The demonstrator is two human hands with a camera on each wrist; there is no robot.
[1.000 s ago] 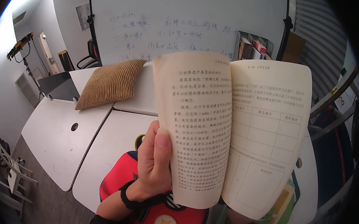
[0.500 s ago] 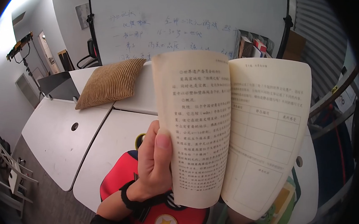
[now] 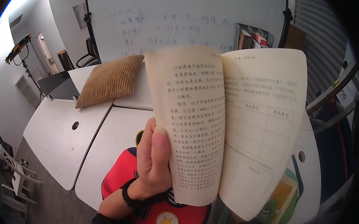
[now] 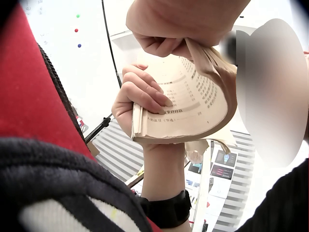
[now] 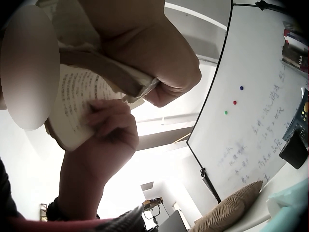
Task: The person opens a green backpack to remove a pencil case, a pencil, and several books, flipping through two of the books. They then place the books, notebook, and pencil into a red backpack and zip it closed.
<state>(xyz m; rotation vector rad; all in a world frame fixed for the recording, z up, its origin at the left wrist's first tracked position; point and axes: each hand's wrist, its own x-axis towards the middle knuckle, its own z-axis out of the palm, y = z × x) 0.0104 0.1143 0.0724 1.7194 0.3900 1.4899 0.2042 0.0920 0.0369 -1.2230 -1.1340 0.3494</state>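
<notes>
An open book point(image 3: 195, 129) of printed pages is held upright in front of me in the head view. My left hand point(image 3: 153, 164) grips its left side, thumb flat on the page edge and fingers behind. My right hand point(image 4: 137, 99) holds the other side, its fingers lying over the back pages in the left wrist view; in the head view the book hides most of it. The left-hand page bends outward, and a table grid is printed on the right-hand page. Below the book lies a red bag point(image 3: 114, 176) with a star patch.
A white table point(image 3: 61, 133) spreads beyond the book, with a tan corduroy cushion point(image 3: 111, 82) on it. Behind stands a whiteboard point(image 3: 174, 7) with handwriting and a book holder point(image 3: 255, 38). A green and yellow item point(image 3: 279, 206) lies at the right. White chairs point(image 3: 17, 175) are at far left.
The book has shifted a little left and up in the head view, its right-hand page most. Both hands keep their hold, and the pages stay the same.
</notes>
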